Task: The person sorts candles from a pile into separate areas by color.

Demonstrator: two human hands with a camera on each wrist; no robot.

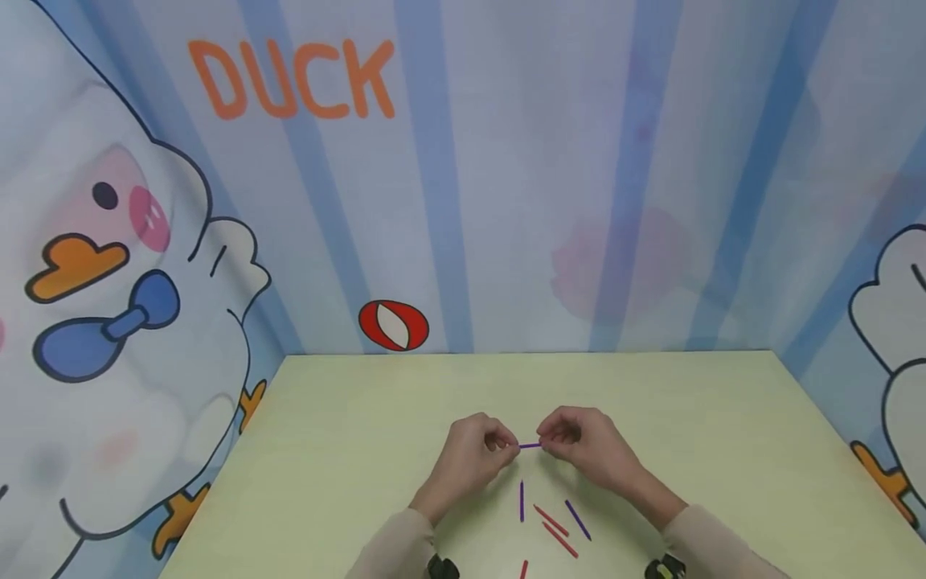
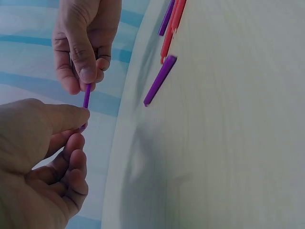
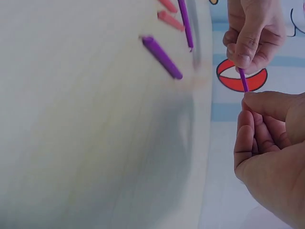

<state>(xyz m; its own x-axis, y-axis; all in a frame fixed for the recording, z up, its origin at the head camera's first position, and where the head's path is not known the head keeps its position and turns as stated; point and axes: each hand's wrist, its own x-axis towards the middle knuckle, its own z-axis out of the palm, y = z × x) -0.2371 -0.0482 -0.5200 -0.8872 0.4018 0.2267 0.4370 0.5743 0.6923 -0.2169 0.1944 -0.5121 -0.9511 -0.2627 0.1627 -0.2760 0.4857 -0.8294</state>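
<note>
Head view: left hand (image 1: 466, 458) pinching one end of a stick (image 1: 530, 445), purple, above the counter (image 1: 325, 450); right hand (image 1: 595, 447) pinching the other. I judge it light, possibly snappable, best held by its ends. Left wrist alone shows me its end within the left pinch.

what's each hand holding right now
Left hand: closed, pinching one end of a thin, straight purple stick.
Right hand: closed, pinching its other end.
</note>
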